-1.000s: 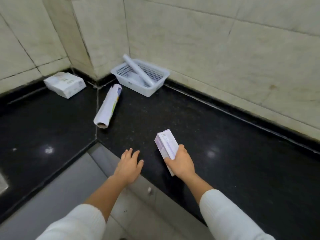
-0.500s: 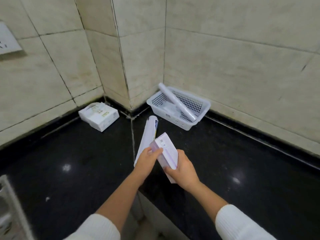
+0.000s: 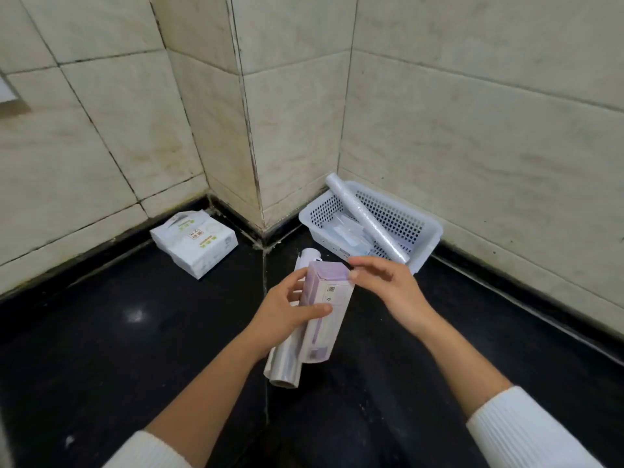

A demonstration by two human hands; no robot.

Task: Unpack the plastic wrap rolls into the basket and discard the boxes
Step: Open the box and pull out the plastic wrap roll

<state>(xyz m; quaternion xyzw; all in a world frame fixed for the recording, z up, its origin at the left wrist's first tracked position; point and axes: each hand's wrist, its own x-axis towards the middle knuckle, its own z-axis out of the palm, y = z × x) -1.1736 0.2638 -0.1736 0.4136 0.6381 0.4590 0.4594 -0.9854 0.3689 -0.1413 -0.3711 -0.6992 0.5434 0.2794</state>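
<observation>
A long lilac and white box [image 3: 322,315] is held over the black counter, its top end tilted away from me. My left hand [image 3: 287,310] grips its middle from the left. The fingertips of my right hand [image 3: 388,292] touch the box's closed top flap. Beneath the box a plastic wrap roll [image 3: 285,361] lies on the counter, partly hidden. A white perforated basket [image 3: 415,228] stands in the wall corner with a clear wrap roll [image 3: 366,219] leaning across its rim and some flat packets inside.
A white carton with green print [image 3: 194,241] sits on the counter against the left wall. Tiled walls form a jutting corner behind the basket. The counter [image 3: 101,332] is glossy black stone with a seam running toward me.
My left hand came onto the box and took over the grip at its middle. My right hand left the lower part and moved to the top flap. The view shifted left and up.
</observation>
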